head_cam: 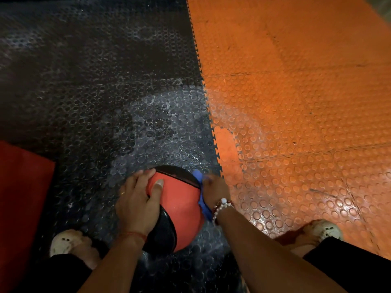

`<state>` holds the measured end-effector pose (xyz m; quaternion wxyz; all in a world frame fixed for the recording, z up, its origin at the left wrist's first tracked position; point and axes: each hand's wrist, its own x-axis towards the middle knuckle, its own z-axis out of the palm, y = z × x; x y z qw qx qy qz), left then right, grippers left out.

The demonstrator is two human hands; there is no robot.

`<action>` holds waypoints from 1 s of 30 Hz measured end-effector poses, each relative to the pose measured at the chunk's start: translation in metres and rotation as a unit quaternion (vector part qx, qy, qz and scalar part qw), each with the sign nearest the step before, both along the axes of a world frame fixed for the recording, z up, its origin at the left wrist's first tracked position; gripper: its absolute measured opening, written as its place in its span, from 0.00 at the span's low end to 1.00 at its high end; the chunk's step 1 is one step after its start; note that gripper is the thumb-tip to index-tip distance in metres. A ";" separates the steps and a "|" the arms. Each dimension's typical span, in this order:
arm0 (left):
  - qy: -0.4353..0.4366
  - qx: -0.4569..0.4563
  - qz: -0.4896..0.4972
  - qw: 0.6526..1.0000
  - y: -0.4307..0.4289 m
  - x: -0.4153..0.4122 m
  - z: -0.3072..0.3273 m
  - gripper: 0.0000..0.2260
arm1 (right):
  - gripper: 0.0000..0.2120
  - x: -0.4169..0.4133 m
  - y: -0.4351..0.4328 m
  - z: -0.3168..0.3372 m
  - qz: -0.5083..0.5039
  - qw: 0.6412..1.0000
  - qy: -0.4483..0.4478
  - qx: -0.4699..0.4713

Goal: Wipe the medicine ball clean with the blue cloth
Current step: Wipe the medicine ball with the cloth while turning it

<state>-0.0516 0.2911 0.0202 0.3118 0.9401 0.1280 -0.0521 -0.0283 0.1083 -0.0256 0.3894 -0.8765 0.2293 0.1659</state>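
Item under inspection: medicine ball (182, 199), red with black panels. It sits on the floor near the centre of the near edge of view, between the person's feet. It rests on the black studded mat (95, 92), just left of the toothed seam where that mat meets the orange studded mat (296, 92).

Blue cloth (204, 205): pressed against the right flank of the ball. One end shows above the right hand (214, 190) and the other trails below it towards the wrist. The right hand holds the cloth bunched against the ball. Its fingertips are blurred and partly hidden behind the ball's curve.

Left hand (135, 199): laid flat over the upper left of the ball, fingers spread and following the curve, thumb extended across the red panel. It grasps nothing and only rests on the surface.

Wrists: a bead bracelet (222, 205) on the right, a red thread (135, 234) on the left. A ring (122, 193) shows on one left finger.

Surroundings: a pale shoe (63, 242) to the near left on the black mat, and a second pale shoe (325, 229) to the near right on the orange mat. Whitish, wet-looking residue marks the black mat just beyond the ball. A red pad (21, 187) lies at the left edge.
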 end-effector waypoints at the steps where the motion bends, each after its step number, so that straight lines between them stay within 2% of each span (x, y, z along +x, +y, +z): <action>1: -0.009 -0.012 -0.009 1.000 0.003 -0.003 0.000 0.22 | 0.14 -0.006 -0.004 -0.009 -0.030 0.999 0.030 0.031; 3: -0.016 0.002 -0.011 1.000 0.007 -0.007 -0.002 0.27 | 0.11 -0.026 0.000 -0.018 -0.131 0.984 0.035 0.116; 6: 0.058 0.080 0.053 0.994 0.007 -0.005 -0.001 0.32 | 0.11 -0.051 0.016 -0.010 -0.199 0.974 -0.051 0.097; 8: 0.101 0.062 0.086 0.989 0.004 -0.001 0.003 0.31 | 0.11 -0.058 0.026 0.007 -0.176 0.970 -0.145 0.089; 11: 0.089 0.014 0.078 0.993 0.006 -0.001 0.001 0.29 | 0.15 -0.051 0.036 0.028 -0.040 0.965 -0.252 0.065; 14: 0.068 0.028 0.037 0.997 0.011 -0.007 0.000 0.30 | 0.18 -0.027 0.038 0.035 0.100 0.964 -0.243 0.034; 16: 0.052 0.029 0.001 0.998 0.014 -0.008 -0.001 0.34 | 0.15 -0.009 0.034 0.036 0.122 0.968 -0.216 0.037; 20: 0.025 0.033 -0.028 0.999 0.017 -0.008 0.000 0.35 | 0.12 0.006 0.013 0.003 0.020 0.997 -0.066 0.021; 23: 0.051 0.083 0.064 0.993 0.009 -0.014 0.007 0.34 | 0.11 -0.007 0.003 -0.014 -0.065 0.995 -0.012 0.074; 25: 0.076 0.063 0.123 0.988 0.003 -0.019 0.010 0.33 | 0.11 -0.025 0.008 -0.011 -0.117 0.989 -0.036 0.085; 27: 0.067 0.040 0.130 0.988 0.000 -0.023 0.008 0.31 | 0.14 -0.044 0.025 0.006 -0.126 0.981 -0.125 0.074; 30: 0.042 0.032 0.100 0.994 0.002 -0.026 0.002 0.28 | 0.17 -0.054 0.047 0.031 -0.025 0.964 -0.253 0.072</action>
